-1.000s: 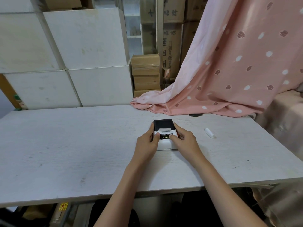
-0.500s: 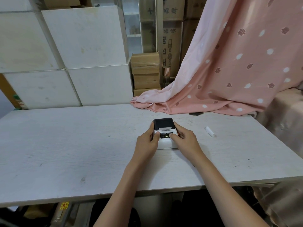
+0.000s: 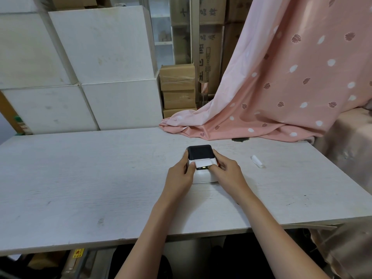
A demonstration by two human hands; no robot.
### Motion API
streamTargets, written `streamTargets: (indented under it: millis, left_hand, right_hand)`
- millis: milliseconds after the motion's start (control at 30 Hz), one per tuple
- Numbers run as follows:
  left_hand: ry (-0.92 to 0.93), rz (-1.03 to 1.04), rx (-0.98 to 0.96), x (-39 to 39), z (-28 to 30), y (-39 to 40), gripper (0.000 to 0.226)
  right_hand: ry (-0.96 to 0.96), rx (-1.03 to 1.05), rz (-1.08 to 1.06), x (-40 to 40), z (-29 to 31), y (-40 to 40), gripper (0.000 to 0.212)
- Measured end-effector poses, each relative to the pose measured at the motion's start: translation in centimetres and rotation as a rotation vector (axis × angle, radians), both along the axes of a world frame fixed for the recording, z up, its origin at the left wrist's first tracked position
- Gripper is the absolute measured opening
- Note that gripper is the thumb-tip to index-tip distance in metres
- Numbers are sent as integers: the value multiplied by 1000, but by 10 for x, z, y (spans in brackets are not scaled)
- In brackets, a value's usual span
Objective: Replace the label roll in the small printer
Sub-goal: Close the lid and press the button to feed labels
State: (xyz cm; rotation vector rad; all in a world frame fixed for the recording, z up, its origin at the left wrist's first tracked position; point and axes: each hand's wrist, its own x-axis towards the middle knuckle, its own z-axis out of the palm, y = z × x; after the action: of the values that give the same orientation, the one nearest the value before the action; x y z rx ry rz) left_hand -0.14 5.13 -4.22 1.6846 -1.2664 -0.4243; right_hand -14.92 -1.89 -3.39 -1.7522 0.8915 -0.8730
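A small white printer (image 3: 203, 176) with a black lid (image 3: 200, 152) sits on the white table (image 3: 100, 178), its lid down. A white label strip (image 3: 203, 163) sticks out of the slot below the lid, above a lit green indicator. My left hand (image 3: 180, 176) clasps the printer's left side, thumb at the strip's left corner. My right hand (image 3: 228, 174) clasps the right side, thumb beside the indicator. A small white paper roll (image 3: 256, 161) lies on the table to the right, apart from both hands.
A pink patterned cloth (image 3: 281, 87) drapes onto the table's far right edge just behind the printer. White boxes (image 3: 100, 67) and stacked cardboard cartons (image 3: 178, 89) stand behind the table. A covered object (image 3: 352, 148) borders the right side.
More white label strip now shows below the black lid than before. Both thumbs have shifted slightly on the printer's front; the printer itself stays in place.
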Motion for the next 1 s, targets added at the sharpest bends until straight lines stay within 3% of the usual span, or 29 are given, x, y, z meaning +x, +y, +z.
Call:
streamTargets:
  millis: [667, 1000]
  left_hand:
    - [-3, 1, 13, 1, -2, -1, 49]
    - [2, -1, 6, 1, -1, -1, 48]
  right_hand:
    - [-2, 3, -13, 0, -6, -4, 51]
    - [5, -4, -9, 2, -2, -2, 41]
